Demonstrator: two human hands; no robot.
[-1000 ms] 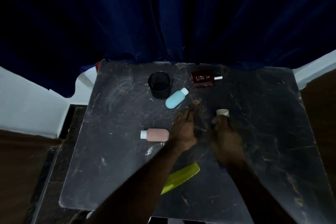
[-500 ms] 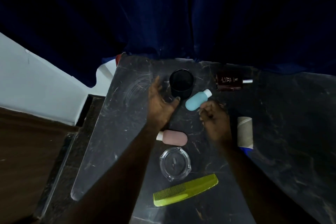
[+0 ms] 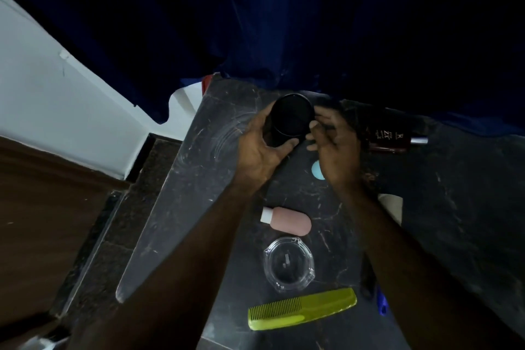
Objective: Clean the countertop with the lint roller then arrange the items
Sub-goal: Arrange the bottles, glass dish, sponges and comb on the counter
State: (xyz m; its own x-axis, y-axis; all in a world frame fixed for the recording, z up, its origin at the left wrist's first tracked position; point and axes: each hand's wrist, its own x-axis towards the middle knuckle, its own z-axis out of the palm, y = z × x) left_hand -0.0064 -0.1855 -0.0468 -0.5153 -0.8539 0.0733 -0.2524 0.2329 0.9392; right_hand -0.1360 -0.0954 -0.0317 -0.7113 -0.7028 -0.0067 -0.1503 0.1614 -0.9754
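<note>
My left hand (image 3: 260,150) is wrapped around a black cup (image 3: 292,115) at the back of the dark marble countertop (image 3: 176,221). My right hand (image 3: 336,148) hovers at the cup's right side, its fingers spread and their tips at the cup's wall. The lint roller lies on the counter under my right forearm; only its white roll (image 3: 393,204) and a bit of blue handle (image 3: 380,304) show. A light blue bottle (image 3: 316,170) is mostly hidden by my right hand.
A pink bottle (image 3: 287,220) lies on its side mid-counter. In front of it sit a clear glass ashtray (image 3: 288,264) and a green comb (image 3: 301,308). A dark red perfume bottle (image 3: 389,138) lies at the back right. A blue curtain hangs behind.
My left hand has closed around the black cup. My right hand moved from near the blue bottle up to the cup's right side. The view shifted nearer and leftward.
</note>
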